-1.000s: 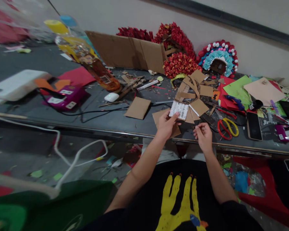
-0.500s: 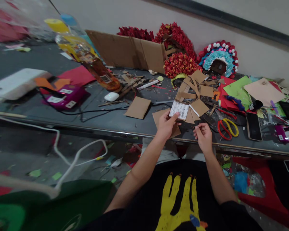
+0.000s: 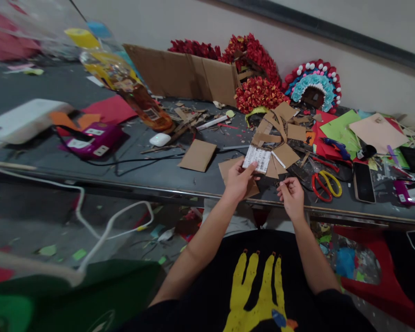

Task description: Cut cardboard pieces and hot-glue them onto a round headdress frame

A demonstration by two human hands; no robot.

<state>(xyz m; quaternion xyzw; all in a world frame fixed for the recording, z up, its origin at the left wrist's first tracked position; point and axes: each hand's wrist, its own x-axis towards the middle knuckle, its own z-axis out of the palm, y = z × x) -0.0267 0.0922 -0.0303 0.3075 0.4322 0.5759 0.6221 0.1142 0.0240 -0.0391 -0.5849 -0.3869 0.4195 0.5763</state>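
Note:
Pinched in my left hand [image 3: 239,179] is a piece of cardboard with a white printed label [image 3: 259,158], its thumb lying across the label's lower edge. To the right, my right hand [image 3: 292,195] has its thumb and fingers closed together above the table's front edge; a thin dark bit shows at the fingertips, too small to name. Cut cardboard pieces [image 3: 286,155] and strips lie just beyond both hands. A square cardboard piece [image 3: 197,155] rests to the left. Scissors [image 3: 327,186] with red and yellow handles lie right of my right hand.
A phone [image 3: 364,182] lies right of the scissors. A tilted-looking bottle [image 3: 134,92], a purple box [image 3: 91,138] and a black cable are at left. Red paper-covered forms [image 3: 261,94] and a blue-and-red decorated arch [image 3: 313,83] stand by the wall. Coloured paper [image 3: 378,133] lies right.

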